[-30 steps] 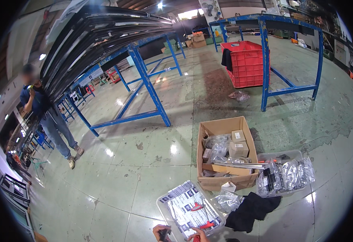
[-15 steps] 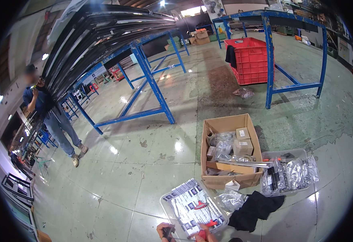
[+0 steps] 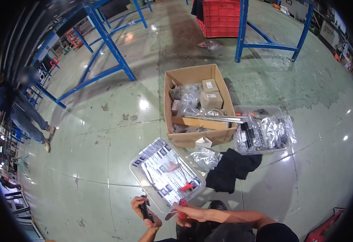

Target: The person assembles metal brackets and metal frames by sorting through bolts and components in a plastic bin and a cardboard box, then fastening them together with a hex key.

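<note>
My left hand is closed round a small black part, held above the near edge of a clear plastic tray. In my right hand is a red T-handle hex key, its handle upright in the palm. The key's thin metal shaft points left and reaches the black part; whether its tip is seated in it I cannot tell. Printed white sheets line the tray, and on them lie a red-handled tool and another pale red one.
Beyond the tray stands an open cardboard box with small boxes and bagged parts. A clear bin of bagged parts sits to its right, near a black cloth. Blue metal tables and a red crate are farther off. A person stands at left.
My view has tilted down and shifted right, so the tray and box appear higher and farther left. Both hands and forearms now show more fully, with the black part and hex key still held.
</note>
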The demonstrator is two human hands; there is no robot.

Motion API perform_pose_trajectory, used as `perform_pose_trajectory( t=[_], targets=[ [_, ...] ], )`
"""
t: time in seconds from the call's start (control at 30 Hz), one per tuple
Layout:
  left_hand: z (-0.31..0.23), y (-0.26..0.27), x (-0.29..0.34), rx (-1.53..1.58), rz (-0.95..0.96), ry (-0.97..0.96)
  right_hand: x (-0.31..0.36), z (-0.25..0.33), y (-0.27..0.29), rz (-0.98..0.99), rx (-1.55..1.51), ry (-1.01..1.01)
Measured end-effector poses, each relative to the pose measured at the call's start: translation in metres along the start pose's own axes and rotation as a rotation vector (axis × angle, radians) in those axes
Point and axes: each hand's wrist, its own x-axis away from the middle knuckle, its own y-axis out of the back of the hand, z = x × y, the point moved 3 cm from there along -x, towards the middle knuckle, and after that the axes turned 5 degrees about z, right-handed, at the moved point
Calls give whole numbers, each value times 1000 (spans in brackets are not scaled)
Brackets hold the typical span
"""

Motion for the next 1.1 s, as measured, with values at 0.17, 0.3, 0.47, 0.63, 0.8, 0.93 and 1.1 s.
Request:
perform_pose_trajectory(
  t=[0.17,0.3,0.47,0.63,0.8,0.93,1.1],
  targets=[
    [2,-4,6,74,47,129,2,-5,-5,-428,428,354],
    [13,2,25,165,61,395,28,30,-16,-617,885,917],
    [23,11,26,226,-15,629,25,43,-14,-460,1299,494],
    [18,13,14,68,-11,279,14,22,-11,-484,969,279],
    [29,20,-2,-4,128,324,14,28,-21,-536,1190,89],
    [28,12,8,149,89,471,7,21,-13,-790,1267,706],
    [18,10,18,55,119,412,12,-16,8,-792,1191,737]
  ],
)
